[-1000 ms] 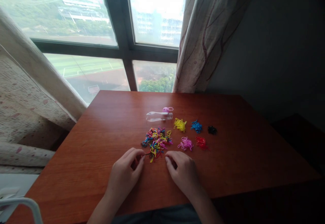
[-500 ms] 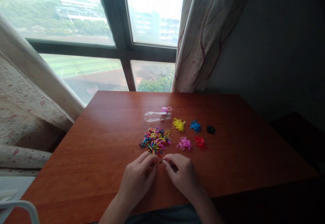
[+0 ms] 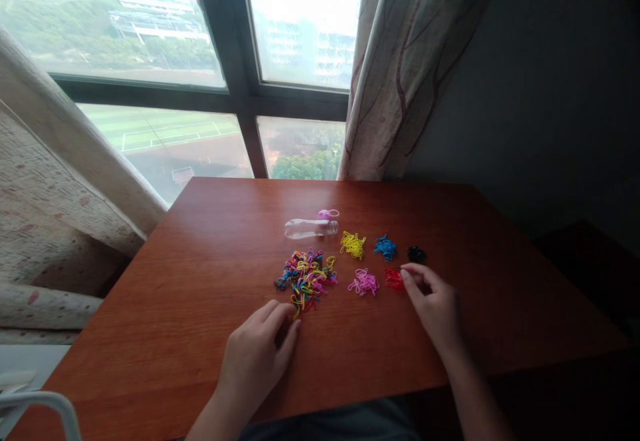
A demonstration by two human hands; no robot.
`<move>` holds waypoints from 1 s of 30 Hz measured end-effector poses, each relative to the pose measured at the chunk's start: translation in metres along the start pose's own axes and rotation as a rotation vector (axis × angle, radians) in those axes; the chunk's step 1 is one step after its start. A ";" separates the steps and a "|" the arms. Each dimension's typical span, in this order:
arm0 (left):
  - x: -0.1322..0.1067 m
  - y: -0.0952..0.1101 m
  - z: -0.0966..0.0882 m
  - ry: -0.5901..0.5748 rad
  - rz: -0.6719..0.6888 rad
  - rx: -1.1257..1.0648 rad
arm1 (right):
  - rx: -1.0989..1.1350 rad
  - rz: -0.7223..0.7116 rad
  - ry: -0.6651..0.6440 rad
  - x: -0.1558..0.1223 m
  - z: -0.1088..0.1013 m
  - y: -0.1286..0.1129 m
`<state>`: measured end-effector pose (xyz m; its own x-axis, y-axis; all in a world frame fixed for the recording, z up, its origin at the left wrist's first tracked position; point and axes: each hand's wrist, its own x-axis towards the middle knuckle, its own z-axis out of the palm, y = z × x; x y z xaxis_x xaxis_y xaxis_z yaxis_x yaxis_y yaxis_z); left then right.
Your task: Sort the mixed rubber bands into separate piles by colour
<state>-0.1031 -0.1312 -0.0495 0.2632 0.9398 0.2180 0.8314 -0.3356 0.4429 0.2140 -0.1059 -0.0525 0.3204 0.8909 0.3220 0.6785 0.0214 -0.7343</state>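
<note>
A mixed heap of small coloured loops (image 3: 307, 274), whether rubber bands or plastic markers I cannot tell, lies mid-table. At its near edge is my left hand (image 3: 257, 348), thumb and forefinger drawn together at the end of a yellow loop (image 3: 296, 308). My right hand (image 3: 435, 301) is over the right side of the red loops (image 3: 393, 280), finger and thumb pinched; whatever is between them is too small to make out. Close beyond that hand sits a small black pile (image 3: 416, 253). Pink loops (image 3: 364, 282), yellow loops (image 3: 353, 246) and blue loops (image 3: 385, 248) form separate piles.
Behind the heap, a clear plastic bottle (image 3: 310, 229) lies on its side, with a pink cap with a ring (image 3: 329, 214) beside its neck. The brown wooden table (image 3: 190, 281) reaches to a window with curtains (image 3: 400, 81). A white curved bar (image 3: 45, 398) stands at lower left.
My hands were together in front of the heap, a small dark piece at the right fingertips. The right has moved right to the red and black piles; the left has shifted slightly left.
</note>
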 end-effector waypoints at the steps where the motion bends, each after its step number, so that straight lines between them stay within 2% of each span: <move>1: 0.000 0.001 0.000 -0.005 -0.002 0.015 | -0.024 0.015 0.029 0.007 -0.005 0.008; 5: 0.001 0.002 0.001 -0.021 -0.015 0.035 | -0.069 0.061 0.095 0.030 -0.017 0.034; 10: 0.001 -0.001 0.001 -0.021 -0.021 -0.016 | -0.097 0.075 0.082 0.050 -0.015 0.053; 17: 0.001 -0.001 -0.001 0.023 -0.046 -0.168 | -0.197 0.074 0.068 0.053 -0.011 0.063; 24: 0.000 -0.003 -0.001 0.036 -0.043 -0.218 | -0.231 0.054 0.089 0.036 -0.013 0.045; 27: -0.001 -0.003 -0.001 0.044 -0.049 -0.232 | -0.193 0.031 0.079 0.023 -0.008 0.024; 30: 0.001 -0.003 -0.002 0.037 -0.048 -0.248 | -0.112 -0.025 0.009 0.000 0.005 -0.005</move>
<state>-0.1058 -0.1296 -0.0488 0.2045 0.9535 0.2212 0.6960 -0.3006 0.6521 0.2074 -0.1040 -0.0517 0.3082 0.8865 0.3451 0.7558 -0.0079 -0.6547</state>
